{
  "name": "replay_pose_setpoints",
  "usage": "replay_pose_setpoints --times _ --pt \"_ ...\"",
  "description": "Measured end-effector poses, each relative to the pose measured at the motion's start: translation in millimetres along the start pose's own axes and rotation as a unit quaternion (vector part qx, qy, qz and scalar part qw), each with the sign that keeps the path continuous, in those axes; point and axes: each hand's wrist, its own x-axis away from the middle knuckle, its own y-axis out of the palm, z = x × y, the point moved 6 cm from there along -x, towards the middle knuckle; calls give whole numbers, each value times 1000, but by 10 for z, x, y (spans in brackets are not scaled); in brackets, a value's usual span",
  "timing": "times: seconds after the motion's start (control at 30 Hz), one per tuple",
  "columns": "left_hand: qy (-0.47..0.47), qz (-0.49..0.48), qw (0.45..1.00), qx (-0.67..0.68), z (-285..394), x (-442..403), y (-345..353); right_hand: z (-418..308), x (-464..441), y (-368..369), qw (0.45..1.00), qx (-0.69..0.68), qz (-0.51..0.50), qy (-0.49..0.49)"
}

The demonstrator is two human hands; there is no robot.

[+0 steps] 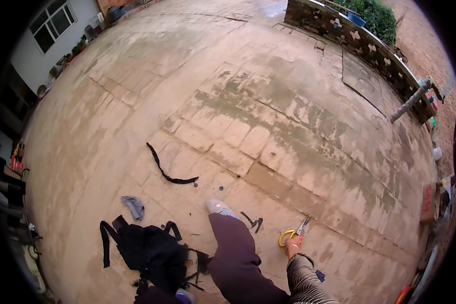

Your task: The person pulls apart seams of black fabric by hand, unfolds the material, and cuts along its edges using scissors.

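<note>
My right hand point(293, 245) is closed round the yellow handles of a pair of scissors point(302, 227), whose blades point away from me, just above or on the paving. I cannot see my left hand. To the left of my outstretched leg lies a crumpled black cloth item with straps point(154, 253), perhaps a bag. Above it is a small grey cloth point(133, 206). A long black strip point(159, 167) curves across the ground farther off. Short black scraps point(252, 221) lie between my foot and the scissors.
A low brick wall point(339, 31) with plants behind it runs along the upper right, with a leaning post point(410, 101) by it. A cardboard box point(429, 203) stands at the right edge. House wall and window point(52, 24) are upper left.
</note>
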Motion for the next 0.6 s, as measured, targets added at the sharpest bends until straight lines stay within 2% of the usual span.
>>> replay_pose_setpoints --times 0.07,0.13,0.2,0.27,0.33,0.4,0.53,0.6 --pt "4 -6 1000 7 -20 -28 15 -36 -37 143 1000 8 24 19" --pt "13 -9 1000 18 -46 -66 40 13 -61 284 992 -116 16 55" --pt "13 -16 999 29 -63 -38 65 -105 -6 295 975 -220 -38 9" --pt "31 47 998 13 -73 -45 55 -124 -131 452 933 -355 -53 -6" --pt "26 49 998 19 -184 24 10 -44 52 397 921 -369 -59 112" --pt "35 48 998 -30 -334 140 64 116 -151 430 895 -375 -207 127" --pt "-10 76 995 56 -307 150 59 -537 59 -31 880 -350 -320 -23" --pt "-33 31 992 120 -409 67 166 -1141 607 -514 864 -342 -344 -138"
